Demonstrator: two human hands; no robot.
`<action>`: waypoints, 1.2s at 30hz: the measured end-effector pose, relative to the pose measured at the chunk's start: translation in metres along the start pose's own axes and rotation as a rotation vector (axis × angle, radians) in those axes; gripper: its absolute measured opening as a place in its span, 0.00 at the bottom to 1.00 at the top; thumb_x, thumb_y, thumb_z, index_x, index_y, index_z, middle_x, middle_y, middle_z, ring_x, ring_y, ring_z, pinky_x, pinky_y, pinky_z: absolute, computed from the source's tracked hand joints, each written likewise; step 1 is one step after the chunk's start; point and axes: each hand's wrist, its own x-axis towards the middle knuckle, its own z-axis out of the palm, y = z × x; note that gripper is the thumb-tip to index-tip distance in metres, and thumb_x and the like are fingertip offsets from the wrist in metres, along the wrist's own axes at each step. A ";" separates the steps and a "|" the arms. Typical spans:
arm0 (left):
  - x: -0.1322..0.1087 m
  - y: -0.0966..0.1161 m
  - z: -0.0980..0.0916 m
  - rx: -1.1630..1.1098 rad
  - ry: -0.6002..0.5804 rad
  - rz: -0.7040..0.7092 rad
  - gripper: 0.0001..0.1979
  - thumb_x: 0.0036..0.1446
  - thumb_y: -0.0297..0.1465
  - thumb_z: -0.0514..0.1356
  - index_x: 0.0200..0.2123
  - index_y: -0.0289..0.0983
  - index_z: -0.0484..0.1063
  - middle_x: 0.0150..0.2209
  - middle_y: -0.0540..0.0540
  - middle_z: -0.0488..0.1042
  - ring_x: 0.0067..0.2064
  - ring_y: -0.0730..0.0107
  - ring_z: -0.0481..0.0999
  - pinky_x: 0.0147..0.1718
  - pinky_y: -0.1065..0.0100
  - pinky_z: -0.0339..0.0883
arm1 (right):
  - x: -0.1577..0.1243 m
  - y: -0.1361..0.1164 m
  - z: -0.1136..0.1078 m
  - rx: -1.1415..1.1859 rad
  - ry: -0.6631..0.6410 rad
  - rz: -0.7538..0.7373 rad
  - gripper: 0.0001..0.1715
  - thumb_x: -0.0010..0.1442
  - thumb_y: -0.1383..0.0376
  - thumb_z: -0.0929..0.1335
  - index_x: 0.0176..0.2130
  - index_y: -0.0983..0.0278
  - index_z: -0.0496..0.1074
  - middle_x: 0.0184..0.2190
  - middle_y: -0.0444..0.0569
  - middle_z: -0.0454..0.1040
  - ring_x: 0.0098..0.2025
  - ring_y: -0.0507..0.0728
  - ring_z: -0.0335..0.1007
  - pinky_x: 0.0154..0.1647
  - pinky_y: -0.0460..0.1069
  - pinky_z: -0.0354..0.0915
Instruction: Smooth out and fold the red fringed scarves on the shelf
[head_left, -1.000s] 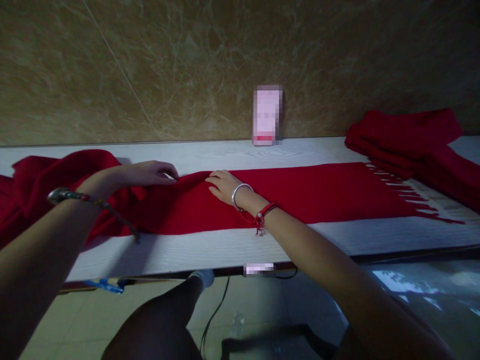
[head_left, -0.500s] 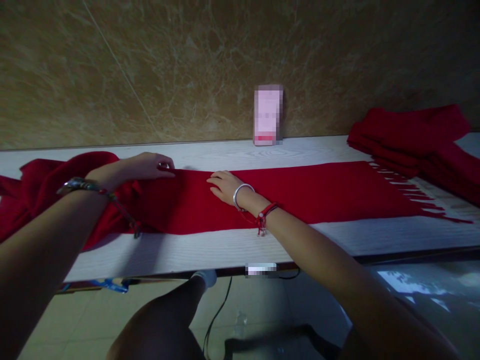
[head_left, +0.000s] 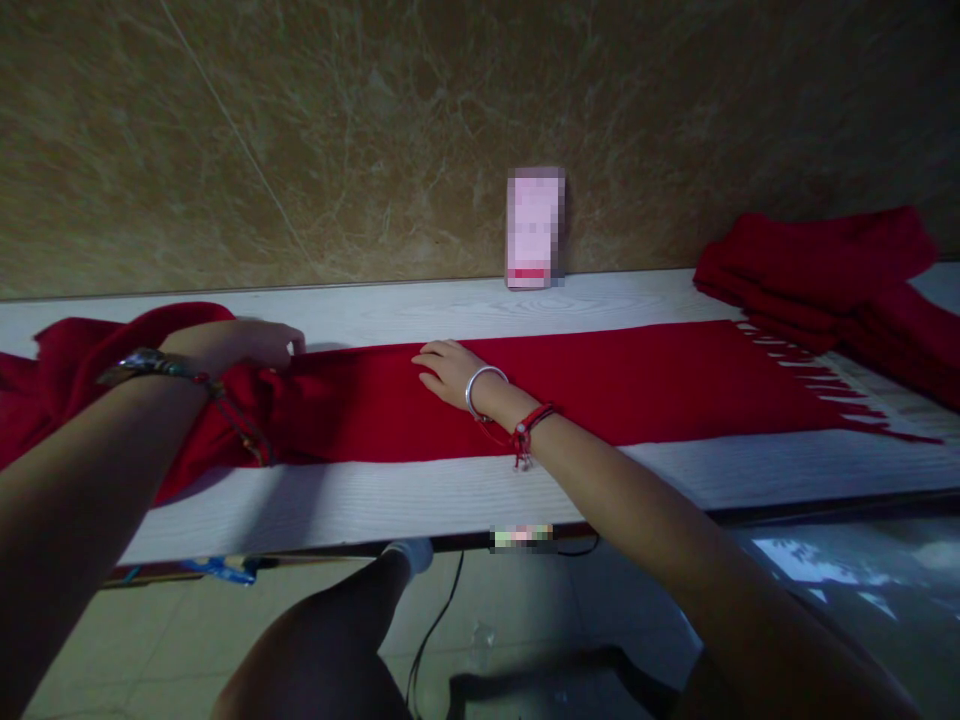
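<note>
A red scarf (head_left: 637,385) with a fringed right end lies lengthwise along a white wood-grain tabletop (head_left: 420,500). Its right part is spread flat, while the left part is bunched in loose folds. My right hand (head_left: 450,375) rests palm down on the middle of the scarf, fingers stretched out. At the far edge, beside the bunched folds, my left hand (head_left: 251,343) has its fingers bent and closed on the scarf cloth; the fingertips are partly hidden.
More red fringed cloth (head_left: 825,280) is piled at the back right. A pink, blurred-out phone-like object (head_left: 534,230) leans against the brown marbled wall (head_left: 360,150). Below the table's front edge are my leg (head_left: 322,640), a black cable (head_left: 439,625) and a blue item (head_left: 229,570).
My left hand has moved left along the scarf's far edge, toward the bunched part. My right hand has stayed in place on the cloth.
</note>
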 end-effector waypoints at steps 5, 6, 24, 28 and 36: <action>-0.030 0.045 0.012 0.193 0.269 -0.115 0.24 0.57 0.25 0.46 0.57 0.32 0.64 0.54 0.32 0.67 0.51 0.47 0.69 0.46 0.50 0.63 | 0.000 -0.005 -0.007 0.012 -0.026 0.044 0.20 0.63 0.69 0.62 0.53 0.72 0.70 0.52 0.60 0.70 0.55 0.58 0.62 0.59 0.55 0.57; -0.035 0.057 0.019 0.138 0.368 -0.067 0.24 0.59 0.26 0.45 0.58 0.33 0.63 0.57 0.33 0.64 0.54 0.48 0.67 0.49 0.50 0.62 | 0.000 -0.006 -0.008 0.011 -0.040 0.048 0.20 0.63 0.69 0.62 0.53 0.73 0.70 0.52 0.61 0.70 0.56 0.58 0.62 0.59 0.55 0.56; -0.039 0.088 0.067 -0.214 0.208 0.039 0.28 0.64 0.40 0.39 0.65 0.39 0.50 0.68 0.42 0.45 0.67 0.49 0.44 0.60 0.42 0.46 | 0.000 -0.003 -0.004 0.009 -0.018 0.048 0.21 0.64 0.68 0.61 0.54 0.74 0.68 0.53 0.62 0.69 0.55 0.58 0.62 0.60 0.53 0.54; -0.033 0.078 0.068 -0.175 0.231 -0.004 0.29 0.64 0.40 0.39 0.65 0.37 0.51 0.67 0.39 0.50 0.66 0.47 0.50 0.59 0.45 0.50 | -0.001 -0.002 -0.002 -0.002 -0.010 0.054 0.21 0.64 0.67 0.61 0.54 0.73 0.68 0.53 0.59 0.69 0.55 0.58 0.62 0.60 0.54 0.55; -0.029 0.097 0.056 -0.164 0.276 -0.012 0.28 0.63 0.36 0.38 0.64 0.35 0.54 0.66 0.36 0.52 0.65 0.48 0.51 0.57 0.45 0.53 | 0.000 -0.001 -0.002 0.023 0.006 0.049 0.20 0.63 0.69 0.62 0.53 0.72 0.69 0.52 0.60 0.70 0.54 0.59 0.63 0.58 0.56 0.57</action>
